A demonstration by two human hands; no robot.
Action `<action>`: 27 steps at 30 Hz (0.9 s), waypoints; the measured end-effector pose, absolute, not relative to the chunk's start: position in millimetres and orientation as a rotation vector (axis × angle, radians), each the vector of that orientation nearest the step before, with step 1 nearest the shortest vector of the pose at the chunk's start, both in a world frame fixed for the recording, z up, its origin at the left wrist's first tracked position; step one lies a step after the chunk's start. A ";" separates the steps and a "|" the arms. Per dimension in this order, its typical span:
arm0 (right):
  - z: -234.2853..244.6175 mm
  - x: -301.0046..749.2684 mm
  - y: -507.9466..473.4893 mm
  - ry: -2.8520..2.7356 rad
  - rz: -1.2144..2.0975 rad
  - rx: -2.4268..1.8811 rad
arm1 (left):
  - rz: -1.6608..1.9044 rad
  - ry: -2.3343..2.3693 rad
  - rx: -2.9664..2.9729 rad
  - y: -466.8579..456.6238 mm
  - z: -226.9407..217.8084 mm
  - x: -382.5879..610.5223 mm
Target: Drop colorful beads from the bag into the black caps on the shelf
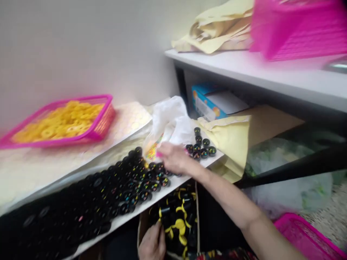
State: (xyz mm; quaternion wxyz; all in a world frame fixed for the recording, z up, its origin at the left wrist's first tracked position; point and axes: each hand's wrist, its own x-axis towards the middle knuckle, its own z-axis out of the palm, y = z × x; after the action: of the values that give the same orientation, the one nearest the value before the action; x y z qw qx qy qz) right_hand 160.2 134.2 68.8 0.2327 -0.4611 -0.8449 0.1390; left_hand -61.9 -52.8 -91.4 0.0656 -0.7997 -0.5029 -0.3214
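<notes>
My right hand [173, 157] reaches across a white board [127, 216] covered with several small black round caps [119, 187]. Its fingers are curled at the mouth of a white plastic bag [170, 122] holding small coloured beads [152, 151]; what they pinch is blurred. My left hand [151, 245] is low down at the edge of a cardboard box [195, 216] of black and yellow parts [177, 224], fingers bent on the box rim. A small group of black caps [202, 146] lies just right of the bag.
A pink basket of yellow rings [62, 121] sits at the back left. A white shelf [271, 72] holds a pink basket [298, 27] and yellowish paper [217, 32]. Below it are a blue box [206, 101], yellow paper [230, 141], and another pink basket [306, 238].
</notes>
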 end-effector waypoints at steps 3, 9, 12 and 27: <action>67.8 156.4 168.1 -2.357 0.330 -1.428 | -0.952 -1.568 -2.354 -56.1 -92.1 -57.7; 61.6 131.4 204.7 -2.565 0.347 -1.478 | -0.933 -1.663 -2.362 -61.9 -94.9 -54.6; 61.0 131.8 204.7 -2.442 0.365 -1.465 | -0.977 -1.673 -2.377 -62.8 -99.9 -56.3; -17.7 177.2 -37.3 -1.386 0.754 -1.375 | -1.170 -1.569 -2.506 -67.2 -105.1 -58.1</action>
State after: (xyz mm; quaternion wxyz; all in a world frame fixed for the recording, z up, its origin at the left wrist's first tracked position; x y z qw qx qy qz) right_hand 177.2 -37.3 -17.7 0.5006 -0.5688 -0.5732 0.3120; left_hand -58.1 -67.2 -105.1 -0.0190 -0.7881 -0.4932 -0.3678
